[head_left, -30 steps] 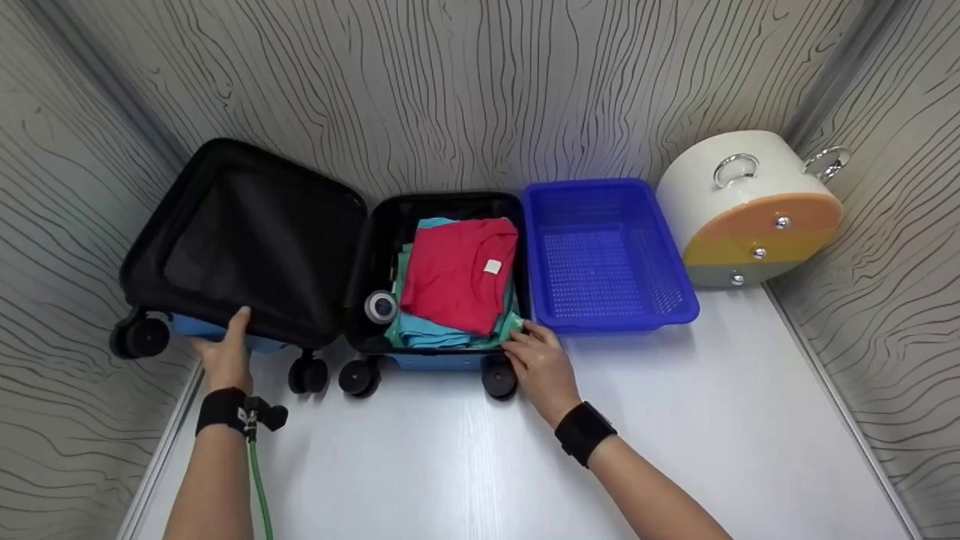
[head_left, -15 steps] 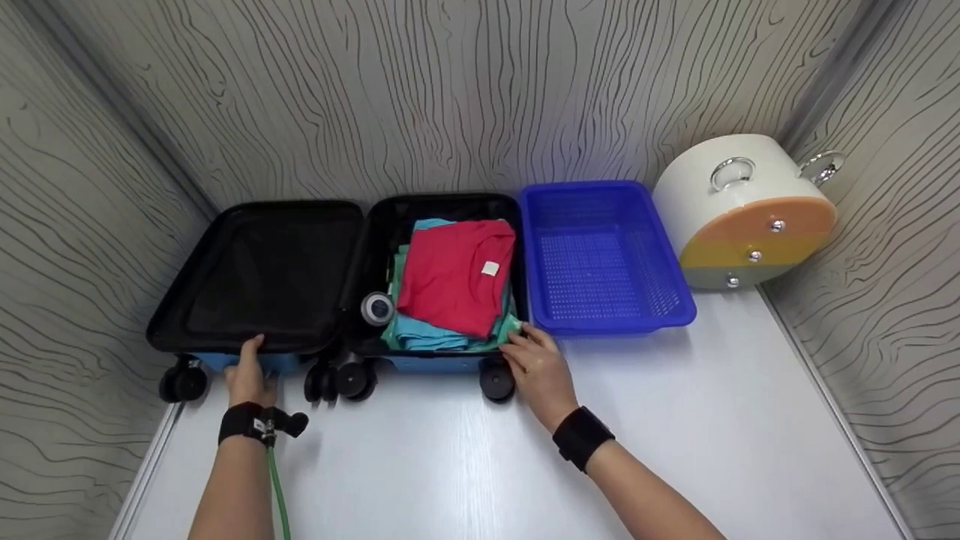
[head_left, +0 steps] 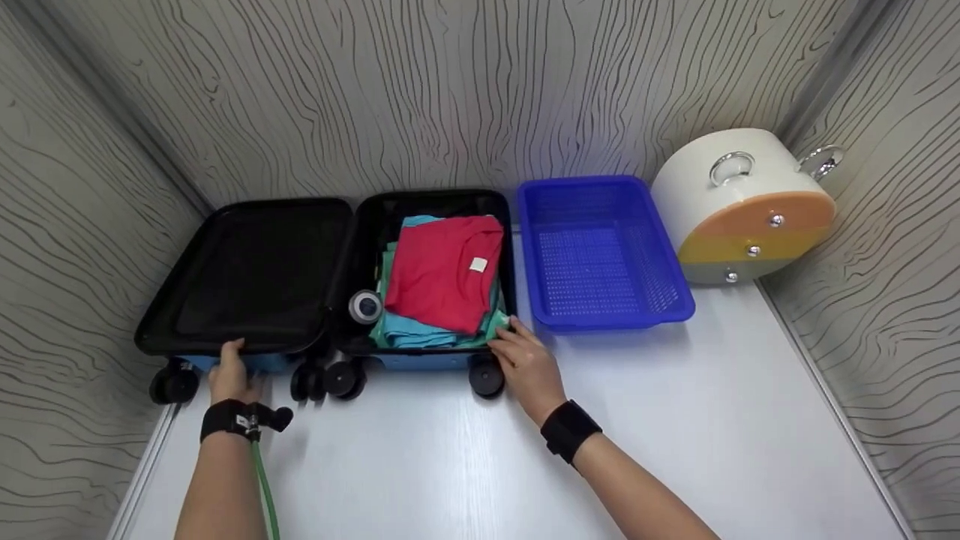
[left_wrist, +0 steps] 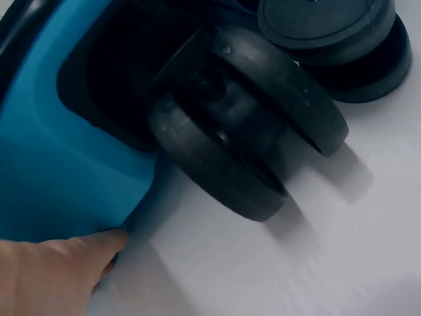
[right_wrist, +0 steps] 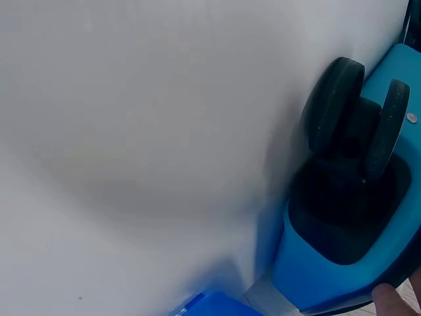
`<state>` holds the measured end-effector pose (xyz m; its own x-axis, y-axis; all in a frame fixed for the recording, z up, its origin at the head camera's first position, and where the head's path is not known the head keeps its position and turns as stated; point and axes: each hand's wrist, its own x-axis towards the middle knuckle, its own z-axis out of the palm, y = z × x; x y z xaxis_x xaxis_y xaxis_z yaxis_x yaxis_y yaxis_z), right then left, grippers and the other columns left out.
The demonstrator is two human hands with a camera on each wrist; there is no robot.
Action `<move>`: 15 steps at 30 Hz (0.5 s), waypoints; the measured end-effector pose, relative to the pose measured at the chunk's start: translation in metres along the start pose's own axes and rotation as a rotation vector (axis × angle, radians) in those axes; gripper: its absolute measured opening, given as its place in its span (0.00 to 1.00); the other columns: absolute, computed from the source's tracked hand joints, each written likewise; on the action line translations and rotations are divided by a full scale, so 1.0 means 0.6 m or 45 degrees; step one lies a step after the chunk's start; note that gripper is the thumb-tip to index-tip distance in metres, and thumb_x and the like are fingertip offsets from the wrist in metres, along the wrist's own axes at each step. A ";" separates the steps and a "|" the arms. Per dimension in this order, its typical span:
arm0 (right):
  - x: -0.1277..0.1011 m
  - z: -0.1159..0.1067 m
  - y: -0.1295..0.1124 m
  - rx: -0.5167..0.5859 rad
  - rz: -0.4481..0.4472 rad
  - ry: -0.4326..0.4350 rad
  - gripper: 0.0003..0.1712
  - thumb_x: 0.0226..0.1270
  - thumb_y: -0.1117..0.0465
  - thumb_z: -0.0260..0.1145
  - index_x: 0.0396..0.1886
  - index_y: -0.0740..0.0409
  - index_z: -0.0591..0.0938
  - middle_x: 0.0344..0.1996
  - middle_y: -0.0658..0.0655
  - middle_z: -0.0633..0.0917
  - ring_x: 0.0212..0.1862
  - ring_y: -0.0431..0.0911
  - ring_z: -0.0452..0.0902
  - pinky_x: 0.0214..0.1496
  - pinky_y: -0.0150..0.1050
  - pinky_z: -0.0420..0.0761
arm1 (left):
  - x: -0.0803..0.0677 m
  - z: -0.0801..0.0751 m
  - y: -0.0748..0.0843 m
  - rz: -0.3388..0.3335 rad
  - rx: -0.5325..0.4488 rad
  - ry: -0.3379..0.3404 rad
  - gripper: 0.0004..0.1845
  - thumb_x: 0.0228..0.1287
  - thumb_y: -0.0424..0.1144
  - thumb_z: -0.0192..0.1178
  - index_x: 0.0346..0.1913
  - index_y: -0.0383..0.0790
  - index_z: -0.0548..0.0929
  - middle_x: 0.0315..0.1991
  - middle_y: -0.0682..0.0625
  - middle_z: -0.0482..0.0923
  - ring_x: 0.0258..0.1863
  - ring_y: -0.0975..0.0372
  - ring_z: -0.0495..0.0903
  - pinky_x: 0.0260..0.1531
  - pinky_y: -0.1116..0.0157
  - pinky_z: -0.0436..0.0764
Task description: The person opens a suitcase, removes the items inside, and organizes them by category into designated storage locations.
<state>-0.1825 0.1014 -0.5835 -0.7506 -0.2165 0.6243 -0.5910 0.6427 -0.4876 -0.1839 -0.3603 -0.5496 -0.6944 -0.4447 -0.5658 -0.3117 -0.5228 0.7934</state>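
Note:
A blue suitcase with a black lining lies spread wide. Its lid half [head_left: 255, 274] is flat on the left, and the packed half [head_left: 435, 361] is in the middle. My left hand [head_left: 231, 381] grips the lid's front edge, thumb over the rim; in the left wrist view part of this hand [left_wrist: 59, 270] is against the blue shell. My right hand [head_left: 529, 367] holds the front right corner of the packed half. Inside lies a folded red T-shirt [head_left: 442, 274] over turquoise and green clothes [head_left: 420, 334]. A round-topped container [head_left: 365, 307] stands at their left.
A blue plastic basket [head_left: 600, 262] stands right of the suitcase, with a narrow gap between. Further right is a white round cabinet [head_left: 742, 210] with coloured drawers and ring handles. Black caster wheels [head_left: 487, 376] stick out at the suitcase's front. Patterned walls enclose the white table [head_left: 435, 465].
The raised lid came down flat with my left hand on it. Since then the suitcase has shifted slightly left, opening a gap beside the basket; both hands moved with it.

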 end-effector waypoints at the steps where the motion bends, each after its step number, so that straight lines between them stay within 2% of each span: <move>1: 0.000 0.006 0.004 -0.004 -0.001 -0.003 0.11 0.60 0.71 0.76 0.43 0.61 0.92 0.49 0.62 0.89 0.64 0.61 0.77 0.59 0.47 0.81 | 0.008 0.000 -0.004 0.009 0.010 0.001 0.49 0.76 0.52 0.51 0.82 0.56 0.26 0.82 0.55 0.28 0.79 0.57 0.42 0.74 0.63 0.56; 9: 0.007 0.017 -0.009 -0.001 -0.015 -0.009 0.11 0.61 0.72 0.75 0.43 0.62 0.91 0.50 0.62 0.88 0.64 0.61 0.77 0.60 0.46 0.80 | 0.001 -0.006 0.010 0.040 0.093 -0.022 0.49 0.77 0.61 0.44 0.80 0.53 0.21 0.82 0.55 0.22 0.81 0.58 0.34 0.75 0.61 0.53; 12: 0.009 0.019 -0.012 -0.010 -0.010 -0.013 0.10 0.62 0.72 0.75 0.44 0.62 0.91 0.50 0.62 0.88 0.65 0.60 0.77 0.61 0.46 0.79 | -0.001 0.000 0.010 0.063 0.081 0.002 0.47 0.78 0.60 0.42 0.80 0.52 0.21 0.82 0.55 0.22 0.81 0.56 0.34 0.75 0.60 0.53; 15: 0.008 0.022 -0.015 -0.010 -0.016 -0.026 0.10 0.63 0.71 0.74 0.44 0.62 0.91 0.50 0.63 0.88 0.65 0.60 0.77 0.61 0.45 0.79 | -0.007 0.000 0.011 0.062 0.128 0.046 0.45 0.80 0.57 0.40 0.81 0.51 0.22 0.83 0.53 0.25 0.81 0.55 0.37 0.74 0.59 0.56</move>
<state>-0.1846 0.0850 -0.5840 -0.7491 -0.2393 0.6177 -0.5980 0.6455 -0.4751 -0.1831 -0.3617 -0.5420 -0.6869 -0.4947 -0.5324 -0.3428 -0.4255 0.8375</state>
